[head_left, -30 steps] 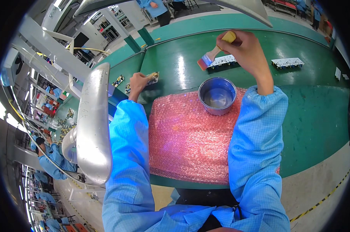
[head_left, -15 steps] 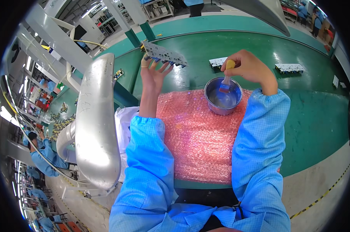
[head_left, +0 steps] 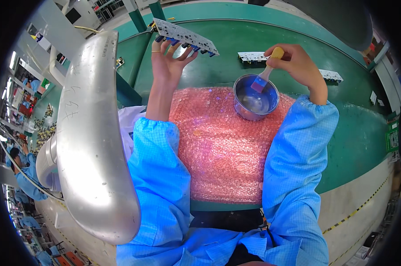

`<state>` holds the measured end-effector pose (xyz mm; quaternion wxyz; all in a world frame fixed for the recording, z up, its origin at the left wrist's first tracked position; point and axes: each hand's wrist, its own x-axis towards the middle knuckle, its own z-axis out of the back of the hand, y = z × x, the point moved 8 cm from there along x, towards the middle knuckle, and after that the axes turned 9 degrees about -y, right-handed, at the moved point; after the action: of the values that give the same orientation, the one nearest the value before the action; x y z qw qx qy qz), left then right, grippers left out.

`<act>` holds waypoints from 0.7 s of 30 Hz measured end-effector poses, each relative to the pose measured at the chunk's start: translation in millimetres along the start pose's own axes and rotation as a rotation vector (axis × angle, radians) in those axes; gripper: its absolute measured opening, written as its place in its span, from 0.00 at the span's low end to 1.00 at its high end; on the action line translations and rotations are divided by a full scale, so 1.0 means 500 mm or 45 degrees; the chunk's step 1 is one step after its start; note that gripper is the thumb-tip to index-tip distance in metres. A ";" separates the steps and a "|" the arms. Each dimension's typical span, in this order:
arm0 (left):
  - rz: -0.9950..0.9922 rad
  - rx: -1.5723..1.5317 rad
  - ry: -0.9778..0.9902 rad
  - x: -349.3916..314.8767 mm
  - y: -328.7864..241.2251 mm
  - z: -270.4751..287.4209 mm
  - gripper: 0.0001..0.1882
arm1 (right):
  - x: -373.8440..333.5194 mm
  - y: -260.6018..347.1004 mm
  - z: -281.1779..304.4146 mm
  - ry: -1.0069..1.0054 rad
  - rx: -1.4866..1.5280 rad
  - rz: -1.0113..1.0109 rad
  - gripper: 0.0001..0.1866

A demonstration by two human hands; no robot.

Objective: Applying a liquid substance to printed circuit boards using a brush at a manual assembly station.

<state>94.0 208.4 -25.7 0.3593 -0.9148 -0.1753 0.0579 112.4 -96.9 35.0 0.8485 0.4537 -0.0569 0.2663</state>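
Raised at the upper left, my left hand (head_left: pixel 167 66) grips a circuit board (head_left: pixel 185 36) by its underside. The board is tilted, its pale face up and blue and dark components hanging below. My right hand (head_left: pixel 300 66) is closed round the yellow-ended handle of a flat brush (head_left: pixel 264 76). The brush leans with its bristles down inside a metal bowl (head_left: pixel 255 116); whether they touch the bowl's inner wall I cannot tell. Some cloudy liquid appears to lie at the bottom. Pink bubble wrap (head_left: pixel 227 150) lies under the bowl.
Two more circuit boards lie on the green table (head_left: pixel 346 146): one board (head_left: pixel 252 56) behind the bowl, another board (head_left: pixel 331 76) beyond my right wrist. A large silver duct hood (head_left: pixel 92 146) stands close on my left. A co-worker (head_left: pixel 30 175) sits at the far left.
The view has shifted, and the silver hood looms larger. The brush has gone from nearly upright to slanting, its handle now leaning right. My left hand still holds the board up.
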 end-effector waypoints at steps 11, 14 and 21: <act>0.035 0.076 -0.018 -0.012 0.015 -0.004 0.30 | 0.000 -0.047 0.044 -0.202 -0.141 -0.208 0.11; 0.062 0.098 0.001 -0.015 0.020 -0.007 0.29 | -0.006 -0.038 0.054 -0.251 -0.018 -0.210 0.11; 0.068 0.122 -0.017 -0.017 0.022 -0.007 0.26 | 0.005 -0.005 0.021 -0.074 -0.041 -0.068 0.12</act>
<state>89.7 195.8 -30.7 0.3998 -0.9005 -0.1504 0.0817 117.2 -105.3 40.1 0.8604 0.4489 -0.0735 0.2295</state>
